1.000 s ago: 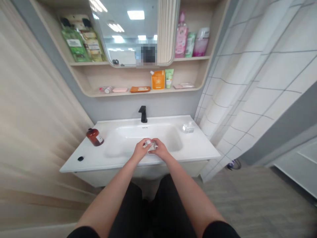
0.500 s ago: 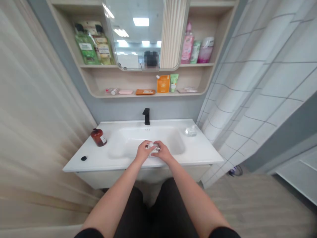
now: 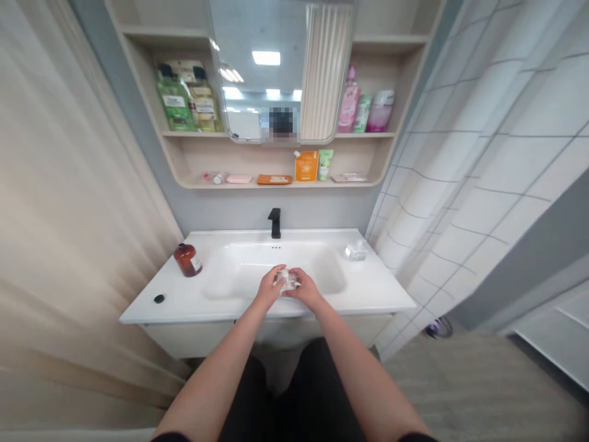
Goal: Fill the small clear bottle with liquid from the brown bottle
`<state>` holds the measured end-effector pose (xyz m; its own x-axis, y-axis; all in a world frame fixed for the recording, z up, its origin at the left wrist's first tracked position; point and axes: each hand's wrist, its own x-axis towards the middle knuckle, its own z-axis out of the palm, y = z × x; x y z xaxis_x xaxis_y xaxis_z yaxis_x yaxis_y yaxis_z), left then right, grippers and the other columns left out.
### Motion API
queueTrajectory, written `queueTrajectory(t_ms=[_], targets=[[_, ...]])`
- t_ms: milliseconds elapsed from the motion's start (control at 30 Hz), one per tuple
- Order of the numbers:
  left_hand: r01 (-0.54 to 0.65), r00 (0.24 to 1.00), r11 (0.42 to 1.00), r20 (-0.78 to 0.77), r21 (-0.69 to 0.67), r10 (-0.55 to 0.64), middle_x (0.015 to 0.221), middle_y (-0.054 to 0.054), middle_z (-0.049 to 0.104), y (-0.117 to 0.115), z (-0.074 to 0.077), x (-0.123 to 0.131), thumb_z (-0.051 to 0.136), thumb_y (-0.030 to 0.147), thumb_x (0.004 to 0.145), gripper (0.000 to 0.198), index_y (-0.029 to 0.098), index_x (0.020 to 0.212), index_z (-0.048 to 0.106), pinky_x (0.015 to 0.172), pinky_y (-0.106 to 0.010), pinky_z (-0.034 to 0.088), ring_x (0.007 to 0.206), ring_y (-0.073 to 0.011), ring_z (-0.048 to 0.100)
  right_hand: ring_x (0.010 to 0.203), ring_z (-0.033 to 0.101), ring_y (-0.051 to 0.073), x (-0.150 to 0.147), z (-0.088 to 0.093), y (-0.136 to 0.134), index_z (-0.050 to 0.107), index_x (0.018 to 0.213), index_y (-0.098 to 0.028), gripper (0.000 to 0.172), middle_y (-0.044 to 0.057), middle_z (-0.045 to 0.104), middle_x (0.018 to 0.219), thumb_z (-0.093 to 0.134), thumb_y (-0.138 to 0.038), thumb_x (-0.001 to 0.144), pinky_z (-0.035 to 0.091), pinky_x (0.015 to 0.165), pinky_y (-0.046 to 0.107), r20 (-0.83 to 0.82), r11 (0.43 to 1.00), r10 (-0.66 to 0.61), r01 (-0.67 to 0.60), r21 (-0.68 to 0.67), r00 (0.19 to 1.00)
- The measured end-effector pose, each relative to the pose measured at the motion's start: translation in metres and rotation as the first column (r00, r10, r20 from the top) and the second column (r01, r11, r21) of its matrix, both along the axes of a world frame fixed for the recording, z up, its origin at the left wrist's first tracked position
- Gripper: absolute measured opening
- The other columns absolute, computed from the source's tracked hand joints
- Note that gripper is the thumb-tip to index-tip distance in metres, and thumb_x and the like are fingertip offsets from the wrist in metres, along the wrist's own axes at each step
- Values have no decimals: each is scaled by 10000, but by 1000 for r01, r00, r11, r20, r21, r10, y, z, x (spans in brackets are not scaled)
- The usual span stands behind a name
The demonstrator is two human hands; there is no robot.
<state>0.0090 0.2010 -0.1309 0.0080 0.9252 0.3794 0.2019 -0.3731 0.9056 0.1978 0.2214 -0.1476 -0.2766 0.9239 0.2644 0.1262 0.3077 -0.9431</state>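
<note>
Over the front of the white sink (image 3: 239,261), my left hand (image 3: 269,288) and my right hand (image 3: 306,288) meet around a small clear bottle (image 3: 288,282) with a whitish top. The left fingers close on its left side and the right fingers on its right. Parts of the bottle are hidden by the fingers, and its contents cannot be made out. On the left of the counter stands a brown bottle (image 3: 186,261) with a white label. A small black cap (image 3: 159,299) lies in front of it. Another clear, squarish container (image 3: 356,250) sits on the right side.
A black faucet (image 3: 275,223) rises behind the basin. Above, a wooden shelf unit (image 3: 276,186) with a mirror (image 3: 262,67) holds several bottles, pouches and soap packs. A beige curtain (image 3: 92,215) hangs at left, a white checked curtain (image 3: 442,184) at right.
The view has tilted up slightly, so more of the shelf shows and everything sits lower. Both hands still hold the small bottle, with only a slight shift of the fingers.
</note>
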Motion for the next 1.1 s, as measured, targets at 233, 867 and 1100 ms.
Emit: queueTrajectory(t_ms=[233, 867, 1100], targets=[[-41, 999, 999, 1, -2, 41, 1408, -118, 767, -3, 7, 3, 657, 372, 968, 402, 226, 1328, 760, 1238, -516, 494, 1344, -292, 702, 945, 695, 233, 0, 1, 0, 654, 1248, -274, 765, 26, 736, 1156, 997, -399, 575, 588, 901, 399, 1, 1000, -14, 14, -18, 1000], [-28, 998, 1000, -57, 3, 28, 1384, -106, 772, -2, 5, 2, 640, 331, 967, 372, 229, 1305, 756, 1219, -491, 517, 1327, -286, 710, 882, 674, 224, 0, 7, -3, 659, 1232, -277, 735, -10, 729, 1028, 976, -399, 579, 574, 865, 382, 13, 999, -30, 30, -28, 999], [-32, 999, 999, -44, -7, 32, 1391, -104, 771, -1, 5, 2, 599, 331, 989, 384, 234, 1329, 750, 1223, -493, 510, 1342, -278, 701, 926, 675, 236, 1, 10, -4, 669, 1224, -278, 735, 15, 735, 1115, 981, -411, 573, 573, 883, 393, 42, 999, -43, 44, -17, 998]])
